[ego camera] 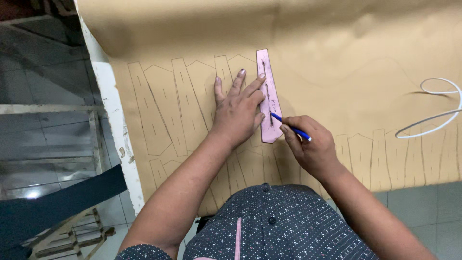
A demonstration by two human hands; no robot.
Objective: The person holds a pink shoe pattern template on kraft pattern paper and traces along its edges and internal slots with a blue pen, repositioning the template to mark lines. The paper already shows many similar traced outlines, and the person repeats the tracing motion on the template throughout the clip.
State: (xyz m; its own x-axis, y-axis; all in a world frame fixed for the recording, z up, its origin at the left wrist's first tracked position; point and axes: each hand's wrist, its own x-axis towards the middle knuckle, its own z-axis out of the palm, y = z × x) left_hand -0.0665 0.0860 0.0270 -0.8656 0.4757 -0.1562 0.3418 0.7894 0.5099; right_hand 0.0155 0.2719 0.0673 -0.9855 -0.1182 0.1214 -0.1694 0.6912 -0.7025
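Left hand [238,113] spread flat, grip open, fingers pressing a pink strip template [268,91] onto tan sheet material [337,62] spread over the bench. Right hand [310,144] just beside the template's lower end, grip closed around a blue pen [291,127], tip touching the template's right edge. Rows of traced strip outlines [178,106] across the sheet. White cord [435,118] looped far right.

A sheet of material [337,58] lay spread over the table [113,110]. On it rested a narrow template [267,72], with the left hand [238,113] pressed flat on its left side. The right hand [310,144] sat just right of the template's near end, holding a pen [291,127] against its edge. A looped cord [433,113] lay far right.
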